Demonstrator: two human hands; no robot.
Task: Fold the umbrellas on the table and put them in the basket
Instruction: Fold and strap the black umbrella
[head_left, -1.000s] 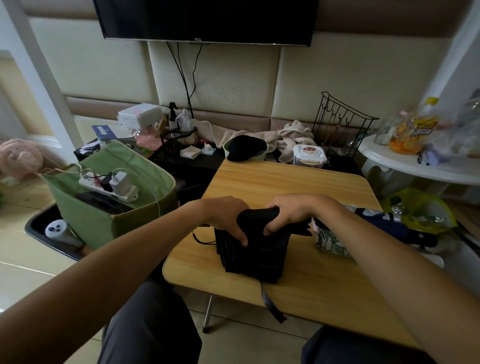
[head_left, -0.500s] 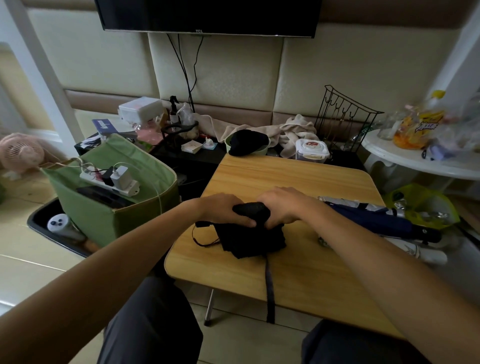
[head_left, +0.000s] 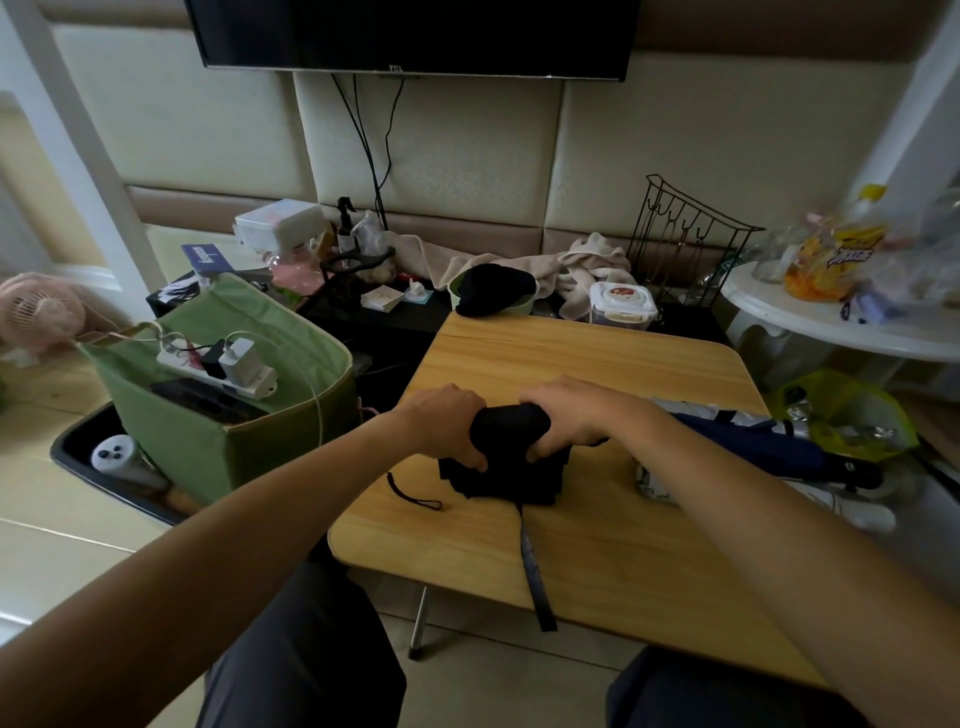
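A black folding umbrella (head_left: 506, 462) lies bunched on the wooden table (head_left: 597, 364). My left hand (head_left: 449, 426) grips its left end and my right hand (head_left: 566, 418) grips its right end, fingers curled round the rolled fabric. Its closing strap (head_left: 535, 577) trails toward the table's front edge, and a thin wrist loop (head_left: 413, 493) lies to the left. A dark blue umbrella (head_left: 758, 447) lies folded at the table's right side, over a white patterned one (head_left: 657, 480). The green fabric basket (head_left: 291, 447) stands on the floor to the left.
The basket holds a white power strip (head_left: 218, 366) with chargers and a dark device. Behind the table sit a bowl with black cloth (head_left: 493, 291), a lidded tub (head_left: 621, 306), towels and a wire rack (head_left: 685, 244). A white round table (head_left: 841, 332) stands at right.
The black umbrella's hanging fabric has been gathered into a tighter, flatter roll under both hands. Its strap now lies straight toward the table's front edge. The blue umbrella came into view.
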